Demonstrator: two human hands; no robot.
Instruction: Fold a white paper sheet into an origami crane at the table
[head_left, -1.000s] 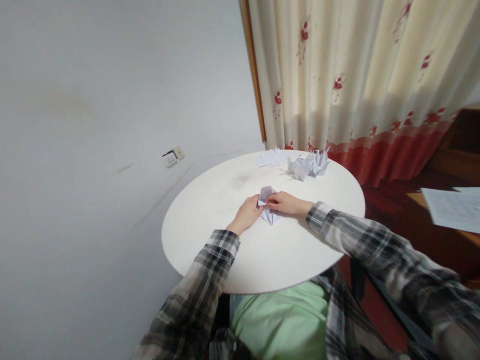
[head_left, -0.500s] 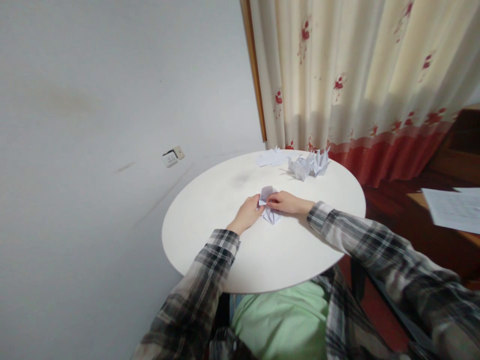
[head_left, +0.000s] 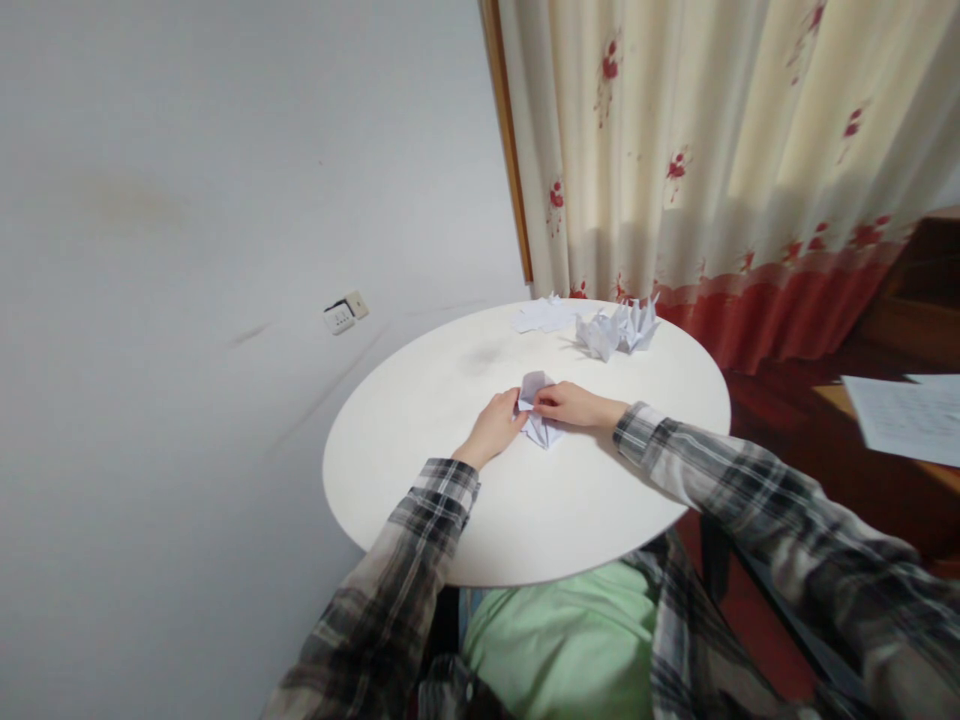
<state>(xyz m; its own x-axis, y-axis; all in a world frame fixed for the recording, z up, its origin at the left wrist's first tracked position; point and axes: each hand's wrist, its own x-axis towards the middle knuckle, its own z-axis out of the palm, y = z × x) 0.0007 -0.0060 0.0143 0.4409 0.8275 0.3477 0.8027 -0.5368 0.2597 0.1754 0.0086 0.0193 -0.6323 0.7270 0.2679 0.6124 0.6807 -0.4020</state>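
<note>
In from the left comes the left hand (head_left: pixel 491 430), fingers closed on the left edge of the folded paper (head_left: pixel 543 433), thumb lying on the near side, the far fingertips hidden. The piece sits just right of those fingers, near the middle of the tabletop, its long axis running away from the person: a raised flap at the far end, pointed, creased folds at the near one. And on its right side, the right hand (head_left: pixel 577 404)! Fingers curled, tips pinching at the middle of the piece between flap and folds; exactly which layer they grip, I can't tell. Neither hand is the nearer one: both are touching, left at the edge, right reaching further over the paper.

Out to the surface, a white oval-looking table (head_left: pixel 405 430), with a grey smudge beyond the hands. Along the far edge, left to right: flat paper pieces (head_left: pixel 541 316), then folded paper cranes (head_left: pixel 598 335) bunched together, wings and points up.

Now the room: pale wall (head_left: pixel 187 400) on the left, marked with scuffs, carrying a wall socket (head_left: pixel 339 319); a brown wooden strip (head_left: pixel 510 150); then a cream curtain (head_left: pixel 712 150) with red flowers and a red hem. Far right, written sheets (head_left: pixel 907 415) lie on a wooden surface, above a dark reddish floor.
</note>
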